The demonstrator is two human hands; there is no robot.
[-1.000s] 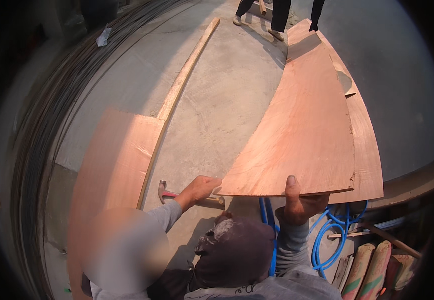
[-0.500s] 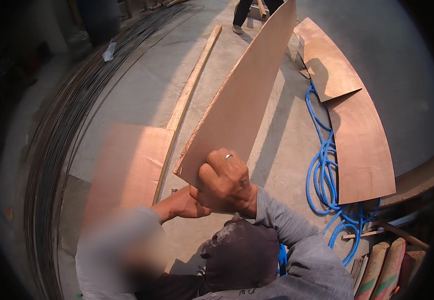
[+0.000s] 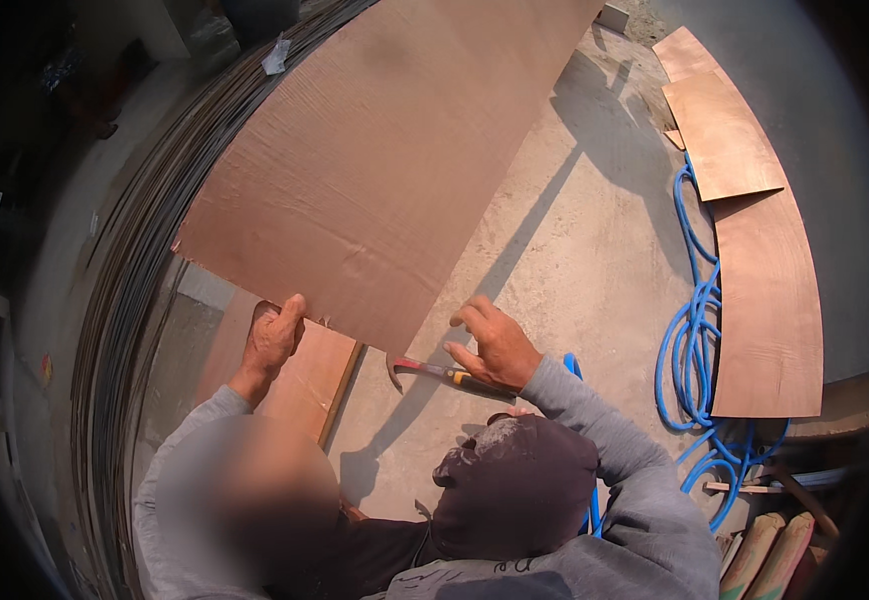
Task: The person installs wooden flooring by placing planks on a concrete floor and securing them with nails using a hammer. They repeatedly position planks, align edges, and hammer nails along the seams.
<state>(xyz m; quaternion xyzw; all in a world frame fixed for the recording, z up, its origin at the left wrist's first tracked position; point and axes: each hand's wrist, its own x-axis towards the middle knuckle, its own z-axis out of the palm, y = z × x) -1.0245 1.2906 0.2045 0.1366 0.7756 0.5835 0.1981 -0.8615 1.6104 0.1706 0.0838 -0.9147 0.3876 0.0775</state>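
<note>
We've got the large reddish-brown plywood sheet (image 3: 385, 160) tilted up. Our left hand (image 3: 273, 338) grips its near edge for support, while our right hand (image 3: 495, 345) hovers released above the red-and-yellow-handled hammer (image 3: 450, 374).

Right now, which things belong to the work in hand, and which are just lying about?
In hand: large plywood sheet, left hand gripping its near edge, right hand open beside it.

Lying about: crowbar, blue hose, plywood panels, steel rods, concrete floor.
</note>
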